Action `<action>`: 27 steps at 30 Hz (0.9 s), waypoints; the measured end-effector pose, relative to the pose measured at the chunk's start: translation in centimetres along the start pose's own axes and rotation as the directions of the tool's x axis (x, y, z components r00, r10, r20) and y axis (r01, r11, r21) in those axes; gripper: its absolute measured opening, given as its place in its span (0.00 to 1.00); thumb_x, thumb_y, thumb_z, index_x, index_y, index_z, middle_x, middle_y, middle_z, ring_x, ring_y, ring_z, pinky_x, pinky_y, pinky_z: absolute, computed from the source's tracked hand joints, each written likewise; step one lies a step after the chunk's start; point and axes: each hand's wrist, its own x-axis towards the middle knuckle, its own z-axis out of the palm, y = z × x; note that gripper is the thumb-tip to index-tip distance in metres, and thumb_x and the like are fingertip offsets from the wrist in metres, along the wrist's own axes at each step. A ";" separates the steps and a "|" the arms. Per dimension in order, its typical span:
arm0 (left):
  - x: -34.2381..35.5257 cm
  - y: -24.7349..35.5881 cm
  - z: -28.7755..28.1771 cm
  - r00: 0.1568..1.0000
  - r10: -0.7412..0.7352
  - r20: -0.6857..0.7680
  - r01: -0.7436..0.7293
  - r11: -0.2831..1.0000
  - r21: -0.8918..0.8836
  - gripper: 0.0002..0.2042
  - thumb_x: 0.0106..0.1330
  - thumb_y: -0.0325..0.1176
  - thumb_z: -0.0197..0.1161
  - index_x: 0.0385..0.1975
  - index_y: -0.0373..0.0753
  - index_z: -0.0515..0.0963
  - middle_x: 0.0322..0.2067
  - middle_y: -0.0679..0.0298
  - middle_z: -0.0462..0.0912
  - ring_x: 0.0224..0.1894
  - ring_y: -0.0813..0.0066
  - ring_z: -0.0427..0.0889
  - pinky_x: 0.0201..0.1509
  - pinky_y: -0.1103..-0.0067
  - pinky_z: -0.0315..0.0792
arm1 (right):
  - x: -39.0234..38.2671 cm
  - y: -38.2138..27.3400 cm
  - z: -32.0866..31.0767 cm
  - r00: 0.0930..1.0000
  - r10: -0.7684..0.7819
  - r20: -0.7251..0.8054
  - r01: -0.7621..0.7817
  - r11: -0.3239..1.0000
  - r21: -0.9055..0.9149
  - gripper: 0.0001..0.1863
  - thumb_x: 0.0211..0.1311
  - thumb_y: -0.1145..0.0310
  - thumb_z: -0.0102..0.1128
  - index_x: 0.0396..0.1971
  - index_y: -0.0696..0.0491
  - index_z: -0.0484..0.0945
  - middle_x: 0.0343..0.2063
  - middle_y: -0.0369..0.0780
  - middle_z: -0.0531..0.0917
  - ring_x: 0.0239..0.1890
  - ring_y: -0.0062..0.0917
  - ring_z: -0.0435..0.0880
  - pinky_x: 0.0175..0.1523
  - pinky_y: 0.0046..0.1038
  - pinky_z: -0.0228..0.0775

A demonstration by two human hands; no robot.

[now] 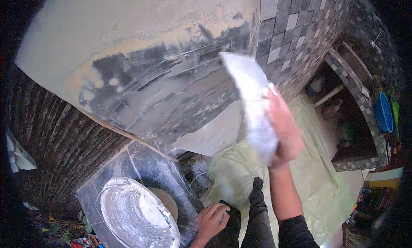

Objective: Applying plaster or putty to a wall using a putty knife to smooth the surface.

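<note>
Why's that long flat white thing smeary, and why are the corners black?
Head view: likely motion blur on the long, flat, whitish tool and the right hand holding it, while the left hand looks sharper; head view again: the fisheye's round image leaves the corners dark.

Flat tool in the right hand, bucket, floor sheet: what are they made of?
Flat tool in the right hand: possibly metal, smooth; bright silvery-white look, but motion blur leaves it open.
Bucket: perhaps plastic; white smears coat the inside and hide its own finish.
Floor sheet: likely thin plastic film, slightly glossy; pale yellow-green with soft creases and sheen.
</note>
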 end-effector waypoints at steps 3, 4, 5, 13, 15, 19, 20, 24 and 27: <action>0.0 -0.1 0.3 0.999 0.020 -0.025 -0.021 0.999 -0.044 0.09 0.52 0.26 0.64 0.33 0.42 0.79 0.32 0.65 0.79 0.34 0.64 0.82 0.39 0.71 0.77 | -0.3 0.8 1.8 0.973 -0.180 0.144 0.201 0.968 -0.151 0.15 0.55 0.71 0.60 0.44 0.48 0.85 0.50 0.44 0.82 0.55 0.42 0.78 0.61 0.41 0.69; 0.0 -0.1 0.4 0.999 0.010 -0.050 -0.012 1.000 -0.029 0.08 0.52 0.26 0.64 0.33 0.42 0.79 0.33 0.65 0.79 0.35 0.64 0.82 0.39 0.71 0.77 | -1.1 1.1 2.3 0.973 -0.178 0.147 0.199 0.969 -0.145 0.15 0.55 0.71 0.60 0.44 0.48 0.85 0.50 0.44 0.82 0.55 0.42 0.78 0.61 0.41 0.69; 0.0 0.0 0.4 0.997 0.002 -0.074 -0.003 1.000 -0.016 0.08 0.52 0.26 0.64 0.33 0.42 0.79 0.33 0.64 0.79 0.35 0.64 0.82 0.39 0.71 0.77 | -1.9 1.4 2.8 0.968 -0.160 0.194 0.192 0.968 -0.162 0.16 0.55 0.71 0.60 0.44 0.48 0.85 0.50 0.43 0.82 0.55 0.41 0.78 0.61 0.41 0.69; -0.2 0.0 -0.1 0.994 -0.032 -0.102 0.026 0.998 -0.053 0.07 0.53 0.26 0.63 0.33 0.42 0.78 0.33 0.64 0.79 0.37 0.63 0.81 0.40 0.70 0.77 | -10.3 -0.8 -2.1 0.925 0.234 0.298 -0.205 0.971 -0.126 0.17 0.53 0.77 0.61 0.45 0.56 0.82 0.47 0.46 0.83 0.51 0.38 0.81 0.59 0.36 0.70; -0.5 0.1 -0.2 0.992 -0.029 -0.123 0.023 0.998 -0.057 0.07 0.54 0.26 0.63 0.33 0.42 0.78 0.33 0.64 0.79 0.37 0.63 0.81 0.41 0.70 0.76 | -11.3 -3.6 -3.8 0.900 0.335 0.279 -0.323 0.942 -0.089 0.15 0.55 0.78 0.61 0.45 0.59 0.81 0.44 0.45 0.84 0.47 0.33 0.83 0.55 0.32 0.73; -1.1 -0.7 0.8 0.994 -0.008 -0.108 0.003 0.999 -0.042 0.07 0.55 0.28 0.62 0.33 0.42 0.77 0.34 0.63 0.78 0.39 0.63 0.80 0.43 0.70 0.75 | -8.2 -7.5 -6.3 0.415 0.883 0.217 -0.900 0.434 -0.043 0.13 0.63 0.73 0.61 0.46 0.61 0.78 0.37 0.38 0.82 0.38 0.17 0.79 0.43 0.21 0.72; -1.0 -0.6 0.9 0.988 0.055 -0.147 -0.058 0.998 -0.016 0.06 0.55 0.29 0.62 0.33 0.41 0.77 0.34 0.63 0.78 0.39 0.63 0.80 0.43 0.70 0.75 | -7.0 -8.0 -6.6 0.349 0.900 0.262 -0.934 0.358 0.015 0.13 0.64 0.73 0.60 0.47 0.61 0.77 0.36 0.36 0.81 0.36 0.13 0.77 0.40 0.18 0.70; -1.7 -1.0 0.8 0.995 -0.001 -0.097 0.000 1.000 -0.015 0.09 0.56 0.29 0.62 0.37 0.42 0.78 0.35 0.61 0.77 0.41 0.60 0.79 0.45 0.68 0.74 | -2.6 -12.1 -4.0 0.310 0.830 0.464 -0.905 0.108 0.412 0.18 0.65 0.75 0.59 0.53 0.62 0.70 0.46 0.40 0.81 0.45 0.19 0.80 0.50 0.22 0.72; -1.9 -0.9 1.0 0.986 0.050 -0.161 -0.048 0.999 0.019 0.09 0.55 0.32 0.61 0.34 0.39 0.75 0.37 0.61 0.76 0.42 0.63 0.78 0.47 0.68 0.73 | -1.2 -14.9 -3.0 0.273 0.774 0.571 -0.928 0.055 0.370 0.19 0.64 0.79 0.58 0.55 0.63 0.70 0.44 0.41 0.81 0.42 0.21 0.81 0.48 0.24 0.75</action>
